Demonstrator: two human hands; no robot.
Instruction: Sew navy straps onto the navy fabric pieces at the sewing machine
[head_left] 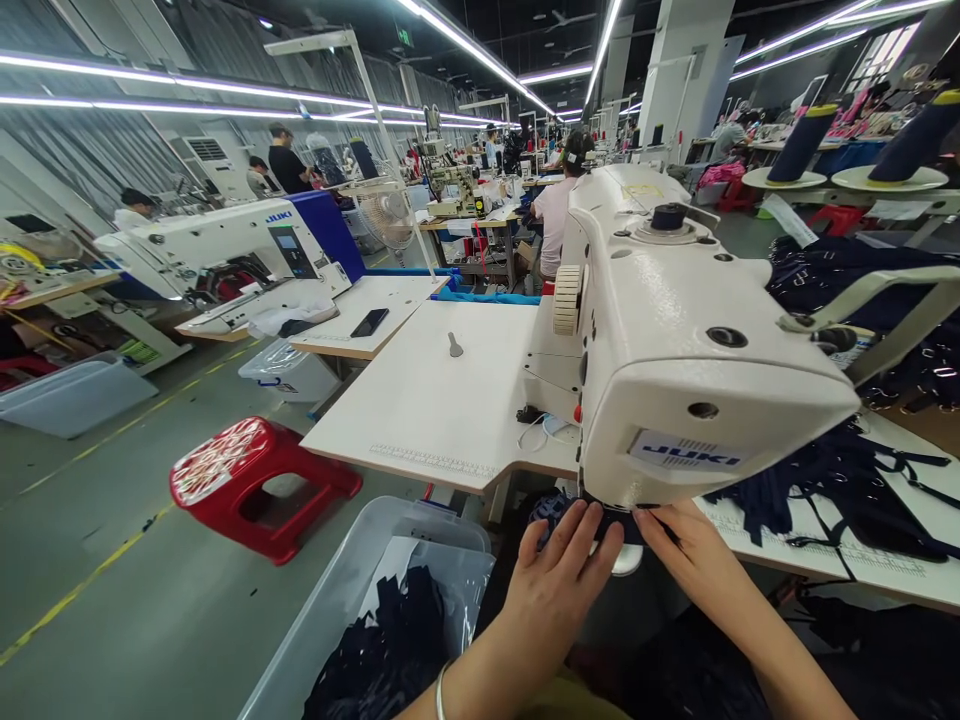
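A white sewing machine (720, 390) marked JUKI stands right in front of me. Under its head lies a dark navy piece of fabric (619, 522), partly hidden by the machine and my fingers. My left hand (559, 570) rests on the fabric's left part, its fingers stretched out and slightly apart. On the other side, my right hand (679, 540) is closed, with thumb and fingers pinching the fabric's right edge. The needle area is hidden behind the machine head.
Below on the left, a clear plastic bin (375, 520) holds dark strips. A red stool (262, 485) stands beyond it. One metal piece (455, 345) lies on the white table (442, 400). Navy straps (840, 490) pile up at right. Other people work further back.
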